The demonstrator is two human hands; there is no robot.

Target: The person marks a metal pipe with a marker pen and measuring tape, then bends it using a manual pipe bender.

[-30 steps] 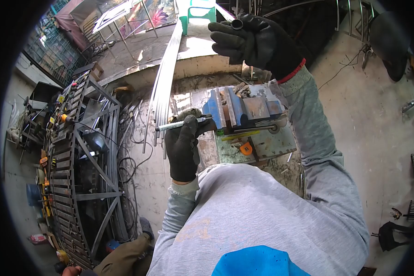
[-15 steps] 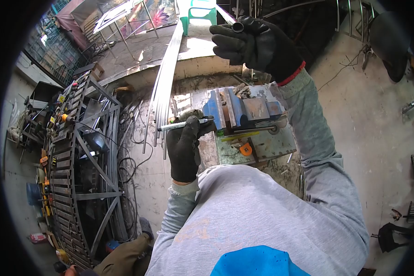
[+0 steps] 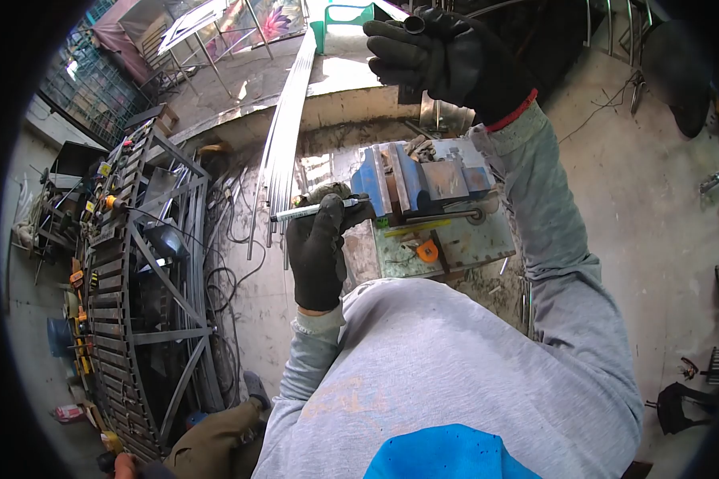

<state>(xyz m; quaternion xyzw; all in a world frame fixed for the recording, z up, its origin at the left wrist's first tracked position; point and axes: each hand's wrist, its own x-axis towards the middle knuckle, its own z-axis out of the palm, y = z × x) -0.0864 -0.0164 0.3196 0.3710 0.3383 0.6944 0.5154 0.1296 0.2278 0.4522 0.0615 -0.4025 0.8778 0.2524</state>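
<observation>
My left hand (image 3: 318,259), in a black glove, is closed around a slim marker pen (image 3: 299,212), its end pointing left. It is just left of the blue bench vise (image 3: 411,184), whose jaws stand upright on a small worktable (image 3: 475,239). My right hand (image 3: 447,60), gloved in black with a red cuff, is raised beyond the vise. A round metal tube (image 3: 414,25) rests against its thumb and fingers, open end facing me. The other fingers stretch left, and most of the tube is hidden. An orange tape measure (image 3: 427,251) lies below the vise.
Long bright metal tubes (image 3: 287,136) slant across the floor to the left of the vise. A slatted metal rack (image 3: 108,319) with tools fills the left side. At lower left are another person's leg (image 3: 216,447) and hand (image 3: 124,465). A green stool (image 3: 350,14) stands at the back.
The view has shifted slightly. My left hand with the marker pen sits a little higher and further left; my right hand keeps nearly the same pose at the tube.
</observation>
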